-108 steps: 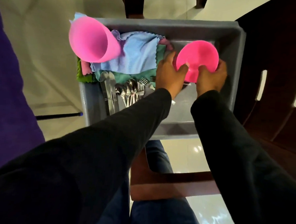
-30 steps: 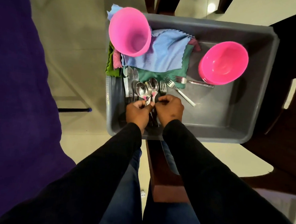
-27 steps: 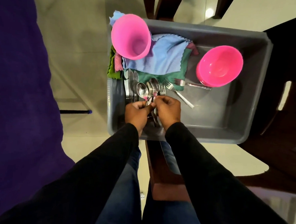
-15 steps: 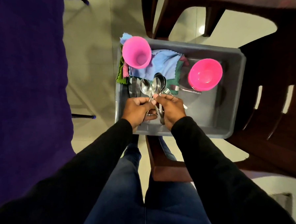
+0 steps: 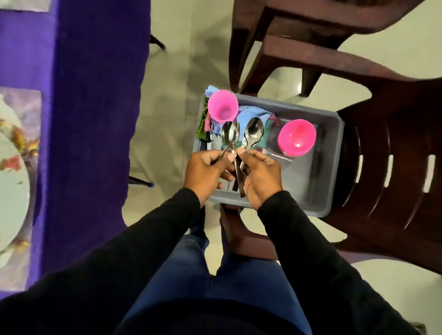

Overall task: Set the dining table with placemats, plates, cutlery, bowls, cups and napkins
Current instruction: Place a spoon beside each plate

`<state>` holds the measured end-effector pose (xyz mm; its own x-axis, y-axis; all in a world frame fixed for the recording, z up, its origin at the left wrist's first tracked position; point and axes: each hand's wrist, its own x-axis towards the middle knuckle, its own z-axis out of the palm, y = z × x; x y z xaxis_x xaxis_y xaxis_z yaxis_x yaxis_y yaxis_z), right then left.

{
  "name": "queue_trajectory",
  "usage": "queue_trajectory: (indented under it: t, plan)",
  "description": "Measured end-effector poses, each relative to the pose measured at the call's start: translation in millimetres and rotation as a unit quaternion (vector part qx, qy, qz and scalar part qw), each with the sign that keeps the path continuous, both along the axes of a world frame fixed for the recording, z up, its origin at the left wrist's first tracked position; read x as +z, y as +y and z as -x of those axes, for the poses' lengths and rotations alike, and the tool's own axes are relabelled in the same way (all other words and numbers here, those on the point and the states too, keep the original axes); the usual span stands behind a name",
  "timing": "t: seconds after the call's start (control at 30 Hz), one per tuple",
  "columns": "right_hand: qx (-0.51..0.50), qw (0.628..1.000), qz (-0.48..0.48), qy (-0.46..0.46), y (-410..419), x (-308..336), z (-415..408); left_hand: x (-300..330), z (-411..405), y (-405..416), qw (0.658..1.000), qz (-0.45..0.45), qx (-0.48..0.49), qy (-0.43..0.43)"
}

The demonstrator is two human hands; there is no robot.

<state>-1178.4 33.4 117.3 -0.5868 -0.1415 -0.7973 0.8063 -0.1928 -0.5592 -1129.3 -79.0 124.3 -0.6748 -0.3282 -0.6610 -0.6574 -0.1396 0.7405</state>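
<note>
1. Pale floor tiles are showing between a purple-covered table [image 5: 90,109] at the left and dark brown chairs [image 5: 394,163] at the right; a floral plate [image 5: 1,194] on a placemat [image 5: 25,111] is running off the left edge.
2. Both hands are blocking the near part of the grey tub [image 5: 327,173], so any cutlery lying there is hard to make out.
3. Curling its fingers, the left hand [image 5: 204,171] is pinching one spoon [image 5: 229,135] by its handle.
4. Beside it, the right hand [image 5: 260,177] is gripping more spoons [image 5: 253,132], bowls pointing away, above the tub.
5. Inside the tub, a pink cup [image 5: 222,108] is resting on folded napkins [image 5: 251,112], and pink bowls [image 5: 296,136] are sitting to the right.
</note>
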Motion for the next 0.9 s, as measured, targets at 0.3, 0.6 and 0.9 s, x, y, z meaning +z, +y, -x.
queue_trajectory:
  t: [0.3,0.6,0.9]
  plan:
    - [0.096,0.994,0.05,0.03,-41.9,65.4,-53.8,63.0,-75.4,-33.7,0.992,-0.028,0.113,0.049]
    - [0.273,0.959,0.064,0.053,-141.6,115.1,-159.6,106.7,-207.8,-118.4,0.971,0.011,0.225,0.085]
    - [0.447,0.887,0.083,0.082,-234.0,147.4,-223.5,123.7,-304.1,-183.4,0.926,0.083,0.357,0.093]
